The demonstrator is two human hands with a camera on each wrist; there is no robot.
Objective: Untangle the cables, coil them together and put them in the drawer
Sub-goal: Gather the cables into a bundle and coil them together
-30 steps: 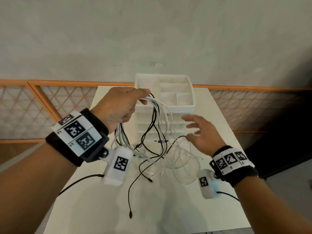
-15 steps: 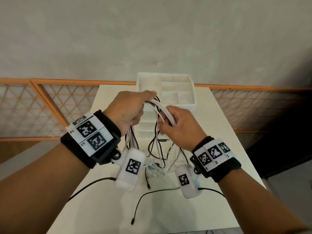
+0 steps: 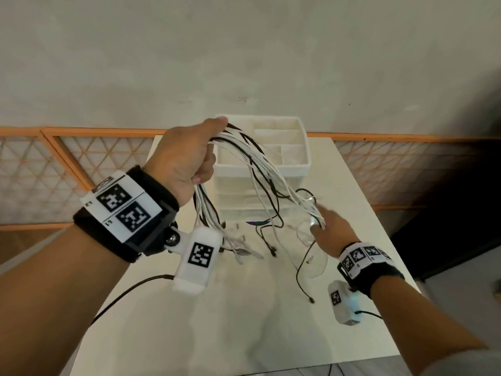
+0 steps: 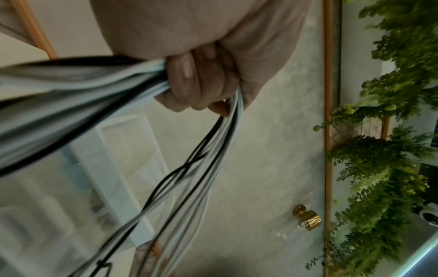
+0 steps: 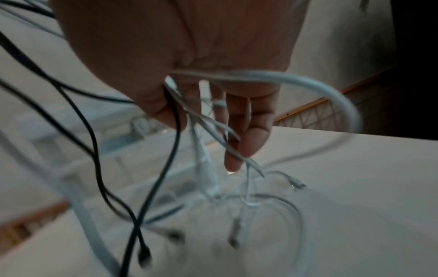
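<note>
1. Overhead, the left hand (image 3: 181, 161) is fisted round the cables (image 3: 257, 169), a bundle of thin white and black cords held high above the white table (image 3: 168, 329). They arch over to the right hand (image 3: 329, 229), whose fingers are spread and threaded among the strands. Loose plug ends trail on the tabletop. The white plastic drawer unit (image 3: 295, 169), with an open divided tray on top, stands just behind. Its drawers look closed. Likely trouble: a dangling plug may catch on the unit's rim as the bundle is combed out.

2. Seen from the left wrist, the fingers (image 4: 189, 75) curl tightly round smooth, round-sectioned cords. Below the fist two black strands cross the white ones. Pulling hard here would probably tighten that crossing into a knot.

3. Lastly, from the right wrist, the fingers (image 5: 251, 135) hang fairly straight, with thin white cords running between them and one thicker white cable (image 5: 308, 80) looping across the palm. Nothing is pinched firmly, so strands could slip free and fall back into a heap. The picture is blurred, so the plug shapes stay uncertain.
</note>
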